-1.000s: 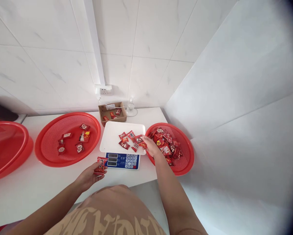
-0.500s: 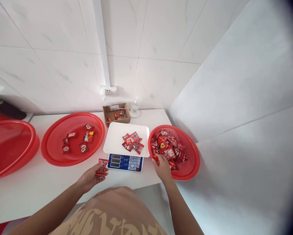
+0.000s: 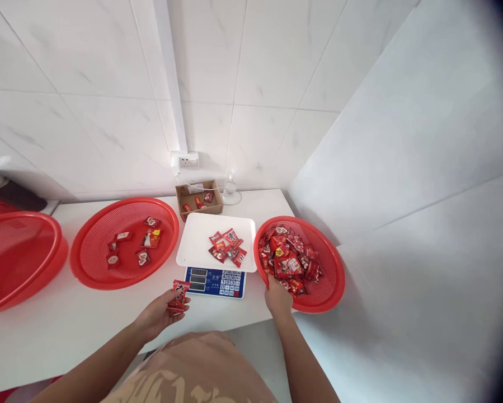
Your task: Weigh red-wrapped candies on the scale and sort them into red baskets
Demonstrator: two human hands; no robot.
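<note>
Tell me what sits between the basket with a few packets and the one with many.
In the head view, a scale stands there, its white tray bearing red packets; a cardboard box stands behind.

"What is the person wearing?"
"A tan top (image 3: 209, 352), at the bottom centre of the frame. The cloth is plain higher up, with a few soft creases."
"Any markings on it?"
"Large cream lettering (image 3: 178, 389), thick-stroked, with pointed ends. The frame's lower edge cuts it off, so I can't read it."
"And the arms?"
"Both forearms are bare as far as they show. The left hand (image 3: 161, 314) and right hand (image 3: 280, 299) are bare too."
</note>
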